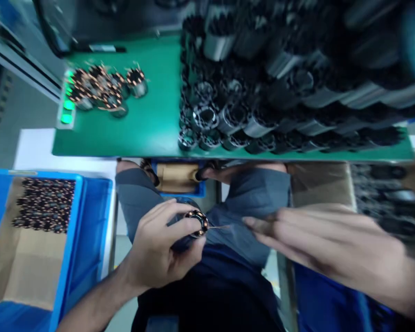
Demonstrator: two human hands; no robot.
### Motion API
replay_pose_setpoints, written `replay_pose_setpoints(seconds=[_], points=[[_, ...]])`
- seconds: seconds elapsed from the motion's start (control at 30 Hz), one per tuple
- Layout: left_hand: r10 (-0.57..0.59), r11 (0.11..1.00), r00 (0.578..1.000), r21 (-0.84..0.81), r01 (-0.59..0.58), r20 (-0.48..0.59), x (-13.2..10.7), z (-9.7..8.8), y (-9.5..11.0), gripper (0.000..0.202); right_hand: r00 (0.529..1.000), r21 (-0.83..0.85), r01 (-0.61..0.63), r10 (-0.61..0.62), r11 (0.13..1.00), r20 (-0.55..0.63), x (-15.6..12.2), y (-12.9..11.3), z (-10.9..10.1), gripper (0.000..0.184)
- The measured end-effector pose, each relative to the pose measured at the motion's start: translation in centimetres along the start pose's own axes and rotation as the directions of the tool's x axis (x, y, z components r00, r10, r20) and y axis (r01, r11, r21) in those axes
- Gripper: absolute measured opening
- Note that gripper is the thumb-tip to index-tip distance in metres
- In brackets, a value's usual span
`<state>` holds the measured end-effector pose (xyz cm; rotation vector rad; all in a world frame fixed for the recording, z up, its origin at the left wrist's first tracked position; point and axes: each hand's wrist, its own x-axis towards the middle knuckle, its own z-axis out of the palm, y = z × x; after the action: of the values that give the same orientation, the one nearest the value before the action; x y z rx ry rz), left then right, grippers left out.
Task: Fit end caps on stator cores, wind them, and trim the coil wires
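Observation:
My left hand (pixel 159 249) is closed around a small wound motor stator (pixel 195 224) with copper coils, held over my lap. A thin copper wire (pixel 219 227) runs from the stator toward my right hand (pixel 318 244). That hand is blurred by motion, its fingers stretched out together toward the wire's end; whether it pinches the wire I cannot tell. Below both hands are my grey-clad knees (pixel 259 189).
A green bench mat (pixel 152 115) carries a cluster of wound stators (pixel 103 87) at left and a large heap of bare black stators (pixel 280 83) at right. A blue bin (pixel 76 240) at left holds rows of wound stators on cardboard. Another box with parts (pixel 383 198) stands at right.

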<state>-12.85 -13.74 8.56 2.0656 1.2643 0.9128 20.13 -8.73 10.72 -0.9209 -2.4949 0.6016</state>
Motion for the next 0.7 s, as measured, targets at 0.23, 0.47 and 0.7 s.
replay_pose_setpoints(seconds=[0.23, 0.47, 0.7], points=[[0.044, 0.847, 0.948, 0.515, 0.132, -0.314, 5.4, -4.9, -3.8, 0.004, 0.993, 0.256, -0.106, 0.091, 0.961, 0.071, -0.1, 1.5, 2.9, 0.009], [0.1, 0.821, 0.922, 0.555, 0.136, -0.375, 13.7, -6.3, -8.9, 0.031, 0.942, 0.28, -0.169, 0.071, 0.945, 0.328, -1.7, -0.3, 6.4, 0.026], [-0.008, 0.653, 0.952, 0.719, 0.236, -0.306, 19.9, -9.0, -11.4, 0.022, 0.929, 0.363, -0.267, 0.138, 0.893, 0.343, -1.3, -1.6, 6.0, 0.022]])
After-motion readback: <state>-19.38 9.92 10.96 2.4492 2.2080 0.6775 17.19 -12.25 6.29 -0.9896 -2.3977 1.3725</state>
